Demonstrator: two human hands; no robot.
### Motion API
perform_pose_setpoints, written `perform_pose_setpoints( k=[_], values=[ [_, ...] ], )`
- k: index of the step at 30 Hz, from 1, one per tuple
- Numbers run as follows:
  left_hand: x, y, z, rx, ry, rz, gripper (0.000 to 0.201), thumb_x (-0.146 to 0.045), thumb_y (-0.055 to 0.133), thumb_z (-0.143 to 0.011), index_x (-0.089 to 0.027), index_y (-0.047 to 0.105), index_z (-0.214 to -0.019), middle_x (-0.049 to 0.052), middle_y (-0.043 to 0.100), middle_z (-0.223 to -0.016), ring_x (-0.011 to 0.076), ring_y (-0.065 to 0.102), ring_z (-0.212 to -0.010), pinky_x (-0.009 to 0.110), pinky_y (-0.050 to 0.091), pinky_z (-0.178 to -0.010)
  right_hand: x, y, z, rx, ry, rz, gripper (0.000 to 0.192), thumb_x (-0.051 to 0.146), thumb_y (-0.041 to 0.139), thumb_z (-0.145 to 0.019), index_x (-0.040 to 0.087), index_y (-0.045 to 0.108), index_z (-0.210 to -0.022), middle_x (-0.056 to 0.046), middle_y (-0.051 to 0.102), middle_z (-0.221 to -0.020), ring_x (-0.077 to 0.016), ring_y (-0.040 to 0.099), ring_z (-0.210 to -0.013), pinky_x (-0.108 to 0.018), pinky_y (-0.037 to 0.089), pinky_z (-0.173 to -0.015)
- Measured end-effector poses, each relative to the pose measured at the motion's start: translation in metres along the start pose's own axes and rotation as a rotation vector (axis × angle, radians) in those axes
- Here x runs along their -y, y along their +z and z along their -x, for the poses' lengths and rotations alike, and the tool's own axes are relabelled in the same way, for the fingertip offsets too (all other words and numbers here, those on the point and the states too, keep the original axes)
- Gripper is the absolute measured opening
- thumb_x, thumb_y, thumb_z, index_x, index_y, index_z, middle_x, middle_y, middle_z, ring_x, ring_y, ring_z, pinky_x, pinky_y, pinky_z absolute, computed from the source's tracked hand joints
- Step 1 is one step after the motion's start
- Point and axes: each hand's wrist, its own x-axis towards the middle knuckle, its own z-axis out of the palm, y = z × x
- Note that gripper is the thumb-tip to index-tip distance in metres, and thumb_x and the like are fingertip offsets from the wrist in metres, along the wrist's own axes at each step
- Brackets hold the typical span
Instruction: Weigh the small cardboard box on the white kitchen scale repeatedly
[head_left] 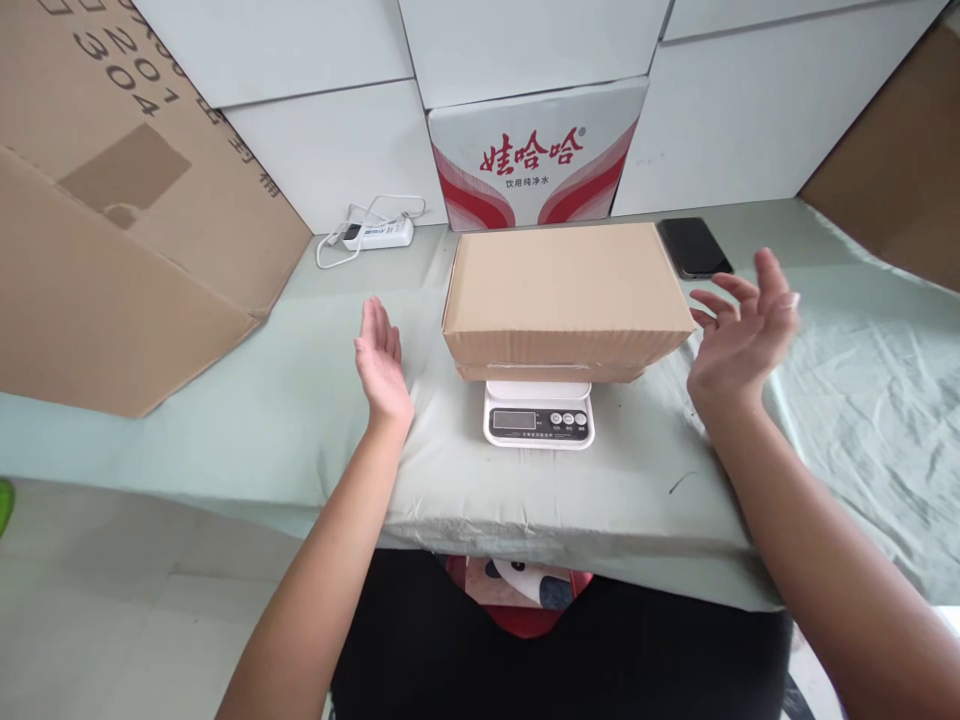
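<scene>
A closed brown cardboard box (562, 280) rests on a white digital kitchen scale (538, 415), covering most of its platform. The scale's display and its buttons face me; no reading can be made out. My left hand (381, 360) is to the left of the box, apart from it, fingers stretched out and holding nothing. On the other side, my right hand (742, 335) is raised near the box's right front corner with its fingers spread. It holds nothing, and whether a fingertip touches the box I cannot tell.
A black phone (696, 248) lies behind my right hand. At the back left sits a white power strip (379, 234) with a cable. White boxes (536, 155) line the back, and a large cardboard sheet (127, 270) stands at left. A green cloth (225, 420) covers the table.
</scene>
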Motion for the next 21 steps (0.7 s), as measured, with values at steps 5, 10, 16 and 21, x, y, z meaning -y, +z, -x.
perform_pose_setpoints(
  k=[5, 10, 16, 21],
  values=[
    [0.001, 0.019, 0.024, 0.356, -0.027, 0.003, 0.085, -0.095, 0.049, -0.093, -0.034, 0.072, -0.147, 0.008, 0.064, -0.171, 0.0351, 0.048, -0.170, 0.051, 0.044, -0.140, 0.012, 0.011, 0.031, 0.481, -0.077, 0.090, 0.069, 0.080, 0.046, -0.100, 0.045, 0.069, -0.155, -0.003, 0.070, -0.160, -0.0340, 0.063, -0.153, -0.061, 0.048, -0.131],
    [-0.021, 0.032, 0.039, 0.389, -0.016, -0.006, 0.081, -0.094, 0.052, -0.093, -0.028, 0.079, -0.131, 0.012, 0.080, -0.146, 0.0407, 0.055, -0.164, 0.054, 0.052, -0.135, 0.038, 0.012, 0.047, 0.607, -0.056, 0.135, 0.069, 0.081, 0.048, -0.102, 0.054, 0.056, -0.165, 0.009, 0.053, -0.180, -0.0349, 0.036, -0.176, -0.065, 0.028, -0.147],
    [-0.056, 0.065, -0.005, 0.314, 0.084, 0.083, 0.082, -0.093, 0.054, -0.094, -0.032, 0.072, -0.146, 0.006, 0.069, -0.163, 0.0390, 0.037, -0.176, 0.056, 0.039, -0.145, 0.062, 0.050, 0.014, 0.590, -0.274, 0.219, 0.080, 0.081, 0.063, -0.095, 0.060, 0.042, -0.170, 0.018, 0.034, -0.187, -0.0304, 0.021, -0.182, -0.060, 0.021, -0.151],
    [-0.002, 0.107, -0.050, 0.238, -0.083, 0.162, 0.088, -0.092, 0.037, -0.099, -0.027, 0.070, -0.149, 0.009, 0.072, -0.162, 0.0315, 0.037, -0.176, 0.046, 0.041, -0.143, 0.009, 0.104, -0.007, 0.418, -0.079, 0.213, 0.102, 0.088, 0.066, -0.081, 0.039, 0.049, -0.169, 0.001, 0.050, -0.180, -0.0345, 0.029, -0.178, -0.055, 0.012, -0.152]
  ],
)
